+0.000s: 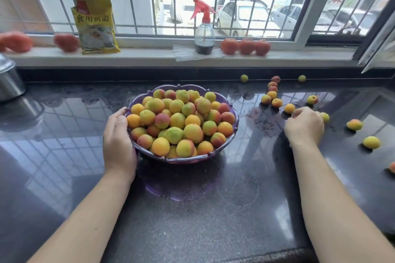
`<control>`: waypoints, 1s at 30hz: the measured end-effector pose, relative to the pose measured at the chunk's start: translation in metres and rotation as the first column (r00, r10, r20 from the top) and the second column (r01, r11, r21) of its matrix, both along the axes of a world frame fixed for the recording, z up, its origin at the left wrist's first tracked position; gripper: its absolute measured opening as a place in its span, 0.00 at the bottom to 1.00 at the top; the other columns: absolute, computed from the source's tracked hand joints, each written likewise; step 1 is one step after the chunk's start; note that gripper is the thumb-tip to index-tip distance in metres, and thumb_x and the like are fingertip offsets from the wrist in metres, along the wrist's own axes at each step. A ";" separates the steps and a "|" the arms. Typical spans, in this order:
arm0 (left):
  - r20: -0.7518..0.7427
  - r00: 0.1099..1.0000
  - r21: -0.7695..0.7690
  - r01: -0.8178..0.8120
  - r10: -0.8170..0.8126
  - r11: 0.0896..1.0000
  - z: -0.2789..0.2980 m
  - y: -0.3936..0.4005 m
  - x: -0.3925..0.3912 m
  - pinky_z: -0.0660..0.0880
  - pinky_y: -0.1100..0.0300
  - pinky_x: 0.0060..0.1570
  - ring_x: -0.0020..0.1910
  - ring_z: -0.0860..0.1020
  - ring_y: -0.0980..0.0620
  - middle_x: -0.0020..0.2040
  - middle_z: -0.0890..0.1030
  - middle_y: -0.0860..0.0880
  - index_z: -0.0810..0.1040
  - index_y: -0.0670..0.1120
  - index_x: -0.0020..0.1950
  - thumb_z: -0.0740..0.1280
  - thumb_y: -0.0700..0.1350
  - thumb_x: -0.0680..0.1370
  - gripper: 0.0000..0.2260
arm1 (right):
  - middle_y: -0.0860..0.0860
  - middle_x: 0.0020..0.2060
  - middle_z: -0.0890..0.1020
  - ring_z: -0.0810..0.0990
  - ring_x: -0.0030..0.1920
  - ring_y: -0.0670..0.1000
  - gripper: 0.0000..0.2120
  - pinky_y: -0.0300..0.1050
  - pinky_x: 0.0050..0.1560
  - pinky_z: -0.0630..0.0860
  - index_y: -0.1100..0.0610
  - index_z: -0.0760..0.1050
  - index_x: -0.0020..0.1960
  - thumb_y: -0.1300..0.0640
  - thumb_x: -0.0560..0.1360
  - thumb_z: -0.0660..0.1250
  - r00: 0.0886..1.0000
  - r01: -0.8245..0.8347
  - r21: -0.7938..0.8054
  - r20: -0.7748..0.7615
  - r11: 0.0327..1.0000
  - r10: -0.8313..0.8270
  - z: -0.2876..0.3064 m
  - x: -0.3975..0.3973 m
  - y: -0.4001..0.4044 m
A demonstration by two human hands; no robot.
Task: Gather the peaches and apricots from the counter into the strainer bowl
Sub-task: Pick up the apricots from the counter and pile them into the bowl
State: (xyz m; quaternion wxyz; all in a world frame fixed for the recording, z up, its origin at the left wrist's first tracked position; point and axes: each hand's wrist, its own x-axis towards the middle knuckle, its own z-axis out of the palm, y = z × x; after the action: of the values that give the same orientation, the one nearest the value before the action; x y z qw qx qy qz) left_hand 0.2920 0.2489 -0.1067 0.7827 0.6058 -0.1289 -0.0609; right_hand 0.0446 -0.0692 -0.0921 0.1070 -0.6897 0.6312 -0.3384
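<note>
- Left hand (118, 134): one. Palm and curled fingers (119, 113) lie against the left rim of the strainer bowl (235, 121), thumb along the near wall; it holds the bowl itself, not fruit, presumably to steady it while fruit is added.
- Strainer bowl: one, purple, scalloped rim, just right of the left fingers. Heaped with fruit (181, 121) above the rim; several dozen, too many to count exactly.
- Right hand (304, 127): one. Fingers bunched and narrow, knuckles up, closing over loose fruit on the counter (192, 220); a sliver of yellow shows at the fingertips, but whether a fruit is actually held I cannot tell.
- Loose fruit on the counter: about fourteen visible. A cluster (272, 95) of seven lies beyond the right fingers; one (324, 117) is just beside them; the rest are scattered farther back and right.
</note>
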 end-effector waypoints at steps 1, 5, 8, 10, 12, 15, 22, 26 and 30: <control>-0.001 1.000 0.002 0.004 -0.004 1.000 -0.001 0.000 0.001 0.76 0.42 0.70 0.66 0.81 0.51 0.63 0.83 0.52 0.82 0.58 0.59 0.60 0.54 0.78 0.15 | 0.60 0.57 0.80 0.76 0.59 0.62 0.11 0.52 0.60 0.74 0.57 0.81 0.58 0.57 0.77 0.68 0.997 -0.055 -0.039 0.054 0.998 0.057 0.004 0.003 0.003; -0.019 1.000 -0.009 0.020 -0.020 1.000 0.000 0.001 0.001 0.76 0.40 0.70 0.66 0.81 0.49 0.64 0.83 0.50 0.82 0.58 0.60 0.60 0.55 0.78 0.15 | 0.53 0.46 0.84 0.81 0.40 0.50 0.11 0.41 0.44 0.79 0.56 0.81 0.58 0.51 0.80 0.67 0.818 -0.413 -0.100 0.397 0.905 0.417 0.023 0.025 0.028; -0.017 1.000 0.002 0.025 -0.025 1.000 -0.001 0.001 0.002 0.77 0.39 0.69 0.66 0.81 0.48 0.64 0.83 0.50 0.82 0.59 0.61 0.60 0.56 0.78 0.16 | 0.58 0.50 0.83 0.83 0.42 0.51 0.09 0.37 0.41 0.80 0.55 0.82 0.57 0.53 0.80 0.69 0.688 -0.568 -0.136 0.462 0.812 0.559 0.028 0.039 0.045; -0.015 0.999 0.013 0.029 -0.029 1.000 -0.002 0.001 0.002 0.78 0.40 0.68 0.66 0.81 0.49 0.64 0.83 0.51 0.81 0.58 0.63 0.60 0.57 0.78 0.17 | 0.57 0.53 0.83 0.84 0.45 0.50 0.08 0.41 0.47 0.82 0.53 0.82 0.58 0.55 0.80 0.70 0.647 -0.614 -0.136 0.477 0.777 0.595 0.030 0.043 0.052; 0.001 1.000 0.012 0.008 -0.008 1.000 -0.001 0.000 0.001 0.78 0.45 0.68 0.65 0.81 0.50 0.62 0.83 0.52 0.81 0.57 0.62 0.59 0.55 0.79 0.16 | 0.55 0.51 0.83 0.83 0.45 0.47 0.11 0.42 0.49 0.81 0.54 0.82 0.60 0.58 0.79 0.71 0.603 -0.656 -0.119 0.511 0.745 0.612 0.033 0.042 0.057; 0.021 1.000 0.020 -0.024 0.024 1.000 -0.001 -0.001 0.001 0.76 0.47 0.69 0.66 0.80 0.51 0.62 0.83 0.54 0.82 0.54 0.64 0.59 0.55 0.79 0.18 | 0.53 0.48 0.84 0.82 0.46 0.45 0.14 0.42 0.51 0.81 0.56 0.81 0.62 0.62 0.77 0.72 0.543 -0.704 -0.081 0.579 0.705 0.608 0.041 0.038 0.064; 0.005 1.000 0.037 -0.024 0.024 0.999 0.000 0.000 0.001 0.75 0.42 0.71 0.66 0.80 0.51 0.63 0.83 0.54 0.81 0.57 0.64 0.59 0.56 0.79 0.18 | 0.49 0.46 0.87 0.85 0.48 0.49 0.11 0.40 0.50 0.80 0.51 0.81 0.56 0.53 0.75 0.71 0.354 -0.888 -0.058 0.547 0.457 0.758 0.073 0.024 0.130; 0.017 0.999 0.063 -0.035 0.034 0.997 -0.002 0.000 0.003 0.75 0.42 0.71 0.67 0.79 0.52 0.64 0.83 0.54 0.81 0.54 0.67 0.59 0.56 0.79 0.20 | 0.44 0.44 0.85 0.82 0.47 0.44 0.04 0.34 0.51 0.76 0.45 0.82 0.49 0.54 0.76 0.73 0.411 -0.896 -0.048 0.291 0.442 0.864 0.064 0.023 0.172; 0.019 1.000 0.076 -0.025 0.024 0.997 -0.002 0.001 0.002 0.74 0.42 0.72 0.67 0.79 0.52 0.65 0.82 0.54 0.81 0.55 0.68 0.59 0.57 0.79 0.21 | 0.37 0.45 0.81 0.73 0.56 0.39 0.07 0.25 0.54 0.65 0.39 0.80 0.44 0.51 0.74 0.75 0.527 -0.826 -0.122 0.180 0.550 0.831 0.048 0.033 0.194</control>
State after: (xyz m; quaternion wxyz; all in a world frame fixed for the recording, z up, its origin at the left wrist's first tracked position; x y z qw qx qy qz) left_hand 0.2943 0.2502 -0.1090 0.7587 0.6371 -0.1260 -0.0505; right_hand 0.0775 0.1252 -0.0443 0.3151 -0.8662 0.2090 -0.3267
